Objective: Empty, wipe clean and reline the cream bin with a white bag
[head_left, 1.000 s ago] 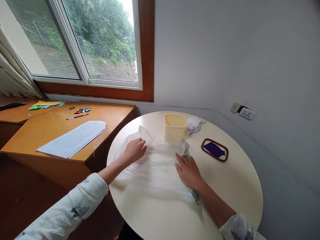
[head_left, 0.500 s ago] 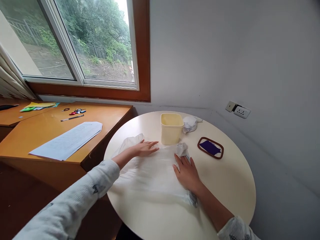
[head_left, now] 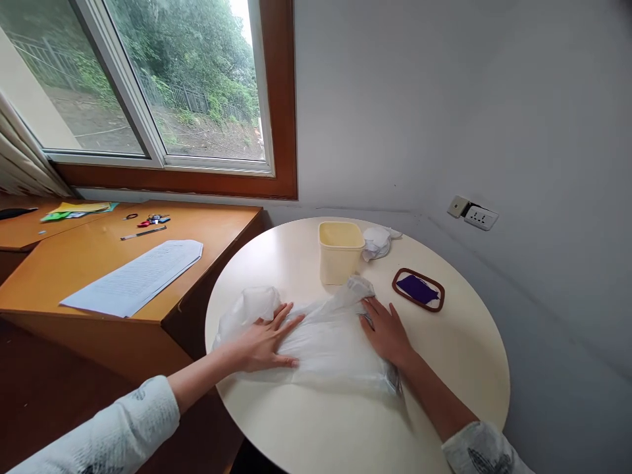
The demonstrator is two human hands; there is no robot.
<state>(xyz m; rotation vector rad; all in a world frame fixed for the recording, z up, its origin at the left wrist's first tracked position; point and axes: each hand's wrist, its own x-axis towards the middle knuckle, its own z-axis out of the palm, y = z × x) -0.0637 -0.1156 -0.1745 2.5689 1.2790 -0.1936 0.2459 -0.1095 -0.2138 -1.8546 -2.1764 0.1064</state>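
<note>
A thin, translucent white plastic bag lies spread and wrinkled on the round cream table. My left hand rests flat on its left part, fingers spread, with bunched plastic puffed up just behind. On the bag's right edge lies my right hand, fingers stretched out and slightly apart; its fingertips touch the crumpled far right corner. Just beyond the bag stands a pale yellow square bin, upright, its visible inside wall bare.
Behind the bin sits a crumpled white plastic bundle. A brown-rimmed tray with a dark purple piece lies to the right. On the wooden desk at left are paper sheets, a pen and keys.
My left hand has moved left and nearer to me, fingers now spread wider. The bag's left part has bunched up, and wrinkles have formed toward its far right corner. My right hand shifted slightly right.
</note>
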